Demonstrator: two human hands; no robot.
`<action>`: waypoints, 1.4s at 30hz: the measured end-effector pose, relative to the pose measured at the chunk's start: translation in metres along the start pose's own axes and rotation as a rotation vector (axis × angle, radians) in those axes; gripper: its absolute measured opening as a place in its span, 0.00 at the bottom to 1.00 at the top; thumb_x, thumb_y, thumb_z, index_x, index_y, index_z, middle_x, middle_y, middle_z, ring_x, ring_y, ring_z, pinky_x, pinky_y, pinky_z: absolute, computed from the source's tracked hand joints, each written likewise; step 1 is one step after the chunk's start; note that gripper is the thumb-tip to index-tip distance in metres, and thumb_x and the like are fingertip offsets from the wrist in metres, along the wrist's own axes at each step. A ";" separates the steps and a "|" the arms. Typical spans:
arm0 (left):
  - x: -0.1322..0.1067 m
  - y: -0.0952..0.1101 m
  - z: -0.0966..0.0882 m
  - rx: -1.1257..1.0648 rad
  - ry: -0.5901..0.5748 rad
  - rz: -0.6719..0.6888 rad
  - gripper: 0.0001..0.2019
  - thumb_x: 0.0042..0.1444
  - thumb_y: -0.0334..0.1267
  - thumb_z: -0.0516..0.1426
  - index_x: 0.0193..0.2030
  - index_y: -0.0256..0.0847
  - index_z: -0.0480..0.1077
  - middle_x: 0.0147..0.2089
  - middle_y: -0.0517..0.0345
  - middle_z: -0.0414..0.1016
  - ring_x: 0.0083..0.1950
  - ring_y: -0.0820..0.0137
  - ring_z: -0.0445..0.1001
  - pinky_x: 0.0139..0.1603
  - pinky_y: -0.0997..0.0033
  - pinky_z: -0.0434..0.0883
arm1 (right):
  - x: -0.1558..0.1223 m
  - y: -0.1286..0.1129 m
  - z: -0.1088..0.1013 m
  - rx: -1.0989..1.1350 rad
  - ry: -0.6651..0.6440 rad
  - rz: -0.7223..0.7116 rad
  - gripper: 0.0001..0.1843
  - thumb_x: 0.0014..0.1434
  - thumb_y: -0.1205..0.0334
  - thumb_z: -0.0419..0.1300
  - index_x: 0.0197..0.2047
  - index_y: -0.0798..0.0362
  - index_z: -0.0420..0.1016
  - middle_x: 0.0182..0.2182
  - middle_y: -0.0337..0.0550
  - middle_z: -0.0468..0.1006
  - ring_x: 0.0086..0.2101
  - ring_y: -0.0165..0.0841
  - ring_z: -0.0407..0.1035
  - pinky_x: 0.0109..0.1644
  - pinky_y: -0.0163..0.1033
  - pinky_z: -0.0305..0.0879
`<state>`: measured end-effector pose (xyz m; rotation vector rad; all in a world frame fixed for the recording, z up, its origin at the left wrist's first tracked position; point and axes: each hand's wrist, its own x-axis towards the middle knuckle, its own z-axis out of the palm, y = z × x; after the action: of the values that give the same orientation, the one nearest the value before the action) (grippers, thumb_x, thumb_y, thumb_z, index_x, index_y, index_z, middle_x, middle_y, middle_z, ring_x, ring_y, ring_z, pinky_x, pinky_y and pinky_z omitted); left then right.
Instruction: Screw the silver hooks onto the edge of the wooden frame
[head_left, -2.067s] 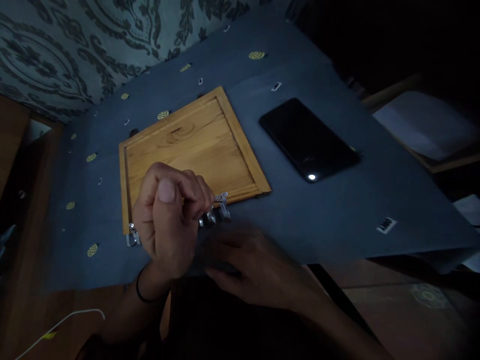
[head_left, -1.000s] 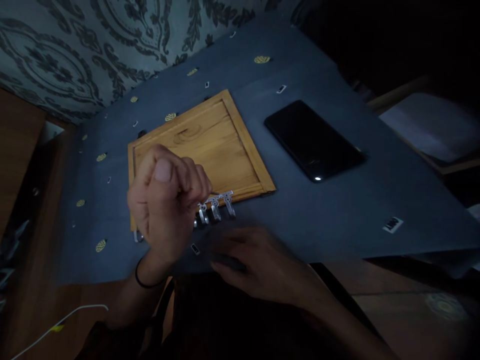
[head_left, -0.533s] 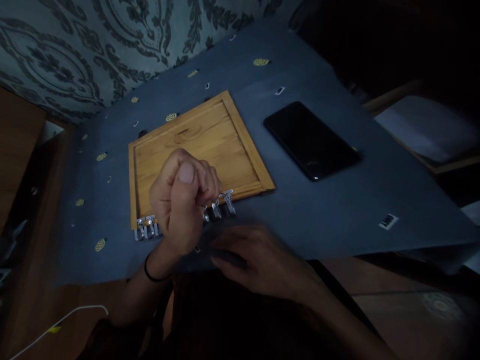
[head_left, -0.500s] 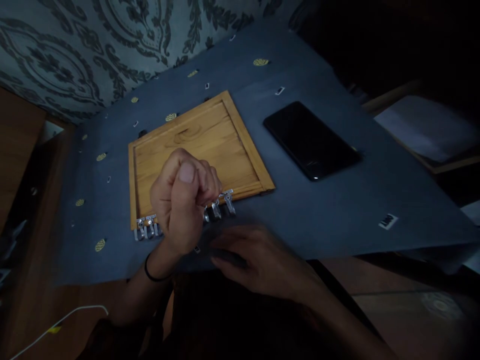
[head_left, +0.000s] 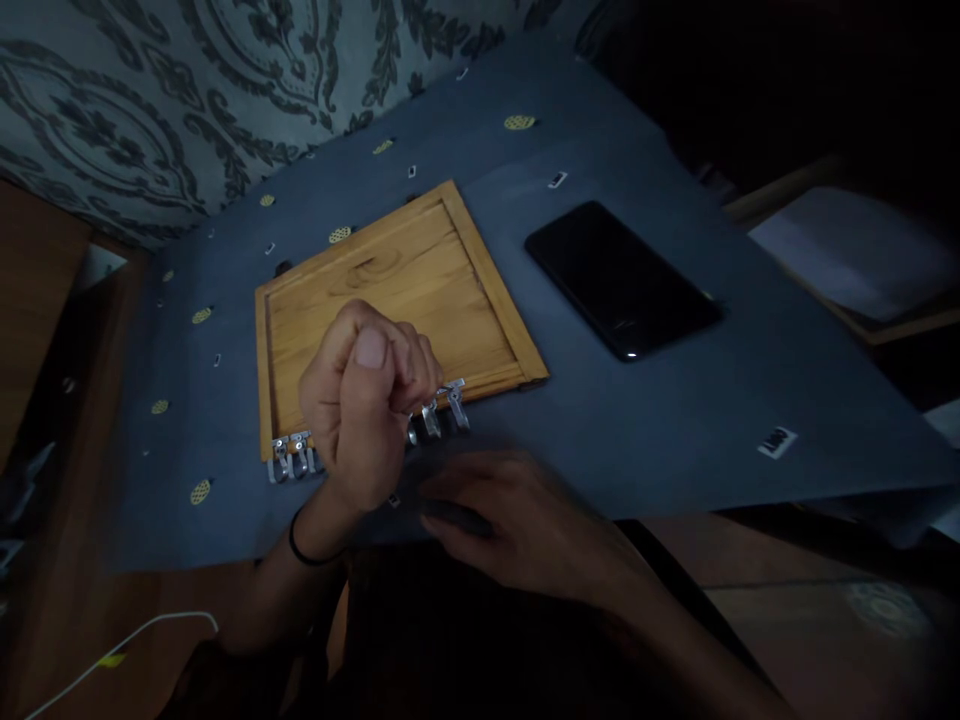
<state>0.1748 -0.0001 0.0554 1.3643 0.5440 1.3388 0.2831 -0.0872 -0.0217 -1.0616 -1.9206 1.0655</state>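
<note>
My left hand (head_left: 360, 400) is closed in a fist, thumb folded over the curled fingers, with a black band on the wrist. Whatever it may hold is hidden. Behind it lies a framed wooden board (head_left: 397, 280), its near edge lined with several metal hooks (head_left: 300, 455), some covered by the fist. By the near table edge, my right hand (head_left: 517, 520) has its fingers curled toward the thumb. A dark, elongated shape shows between them, too dim to name. The hands are apart from each other.
A black smartphone (head_left: 619, 280) lies right of the board on a blue patterned tablecloth (head_left: 660, 430). Patterned wallpaper (head_left: 247, 80) rises behind the table. At lower left a white cable (head_left: 150, 622) hangs; at right, a pale sheet-like thing (head_left: 847, 250) lies beyond the table.
</note>
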 end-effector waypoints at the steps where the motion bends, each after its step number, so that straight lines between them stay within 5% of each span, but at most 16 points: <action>1: 0.000 0.000 0.000 0.000 -0.005 -0.002 0.19 0.69 0.41 0.60 0.25 0.42 0.64 0.19 0.66 0.50 0.19 0.76 0.48 0.21 0.70 0.54 | 0.000 0.000 0.000 0.004 -0.005 0.003 0.11 0.68 0.58 0.62 0.46 0.51 0.85 0.45 0.42 0.87 0.42 0.34 0.81 0.49 0.39 0.75; 15: 0.000 -0.003 -0.004 0.077 -0.048 0.042 0.21 0.71 0.47 0.59 0.27 0.42 0.65 0.19 0.66 0.50 0.19 0.75 0.52 0.22 0.70 0.55 | 0.001 -0.001 -0.001 -0.014 0.000 -0.020 0.11 0.68 0.59 0.61 0.44 0.53 0.85 0.41 0.42 0.87 0.39 0.35 0.81 0.45 0.38 0.72; 21: -0.003 0.002 -0.005 0.106 -0.045 -0.079 0.19 0.68 0.48 0.62 0.29 0.41 0.66 0.22 0.65 0.56 0.23 0.75 0.57 0.27 0.69 0.61 | 0.000 -0.003 -0.001 -0.033 0.044 -0.042 0.08 0.66 0.62 0.63 0.37 0.53 0.83 0.33 0.39 0.84 0.31 0.30 0.77 0.36 0.36 0.66; 28: -0.003 -0.006 0.003 0.188 0.102 0.074 0.20 0.72 0.44 0.57 0.28 0.42 0.62 0.21 0.67 0.52 0.21 0.76 0.54 0.24 0.72 0.62 | -0.001 -0.004 -0.001 0.043 -0.010 -0.047 0.08 0.67 0.60 0.62 0.44 0.50 0.83 0.42 0.41 0.86 0.43 0.36 0.79 0.47 0.41 0.71; 35: -0.006 -0.004 0.015 0.222 0.222 0.080 0.18 0.73 0.41 0.57 0.29 0.42 0.63 0.23 0.67 0.52 0.22 0.75 0.54 0.25 0.71 0.61 | 0.000 -0.005 -0.004 0.010 0.002 -0.089 0.07 0.67 0.59 0.63 0.39 0.49 0.82 0.32 0.37 0.83 0.32 0.31 0.75 0.39 0.37 0.66; 42: -0.005 -0.005 0.020 0.269 0.278 0.059 0.19 0.72 0.43 0.58 0.28 0.42 0.62 0.23 0.67 0.51 0.22 0.75 0.52 0.25 0.70 0.60 | -0.001 -0.004 -0.004 0.021 0.018 -0.135 0.06 0.67 0.59 0.64 0.41 0.50 0.82 0.34 0.37 0.84 0.32 0.30 0.75 0.37 0.38 0.64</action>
<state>0.1933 -0.0101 0.0534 1.4246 0.9044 1.5576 0.2856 -0.0879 -0.0168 -0.9138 -1.9332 0.9949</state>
